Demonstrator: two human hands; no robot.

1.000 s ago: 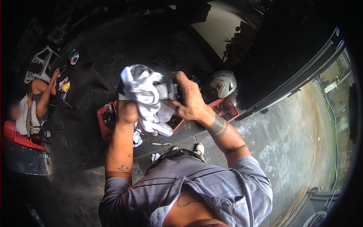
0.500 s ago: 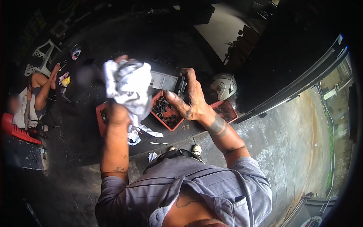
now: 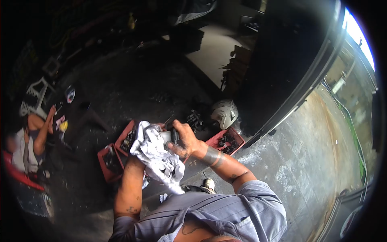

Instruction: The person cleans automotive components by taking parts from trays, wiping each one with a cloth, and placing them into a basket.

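Observation:
A crumpled white cloth hangs over my left hand and covers nearly all of its fingers. The cloth drapes down toward my shirt. Close beside it, my right hand is closed around a short, dark part that looks like metal; its exact kind does not show. A paler grey surface appears between the cloth and this part, and I cannot tell whether it belongs to it. Dark smudges mark my right hand.
Red bins with dark parts stand on the floor below, another red bin to the right. A white helmet lies behind that one. At far left a person sits by a white stool.
My hands have come together, lower in view. The cloth has moved down and right with my left hand, and my right hand has moved left and down, its fingers closing in.

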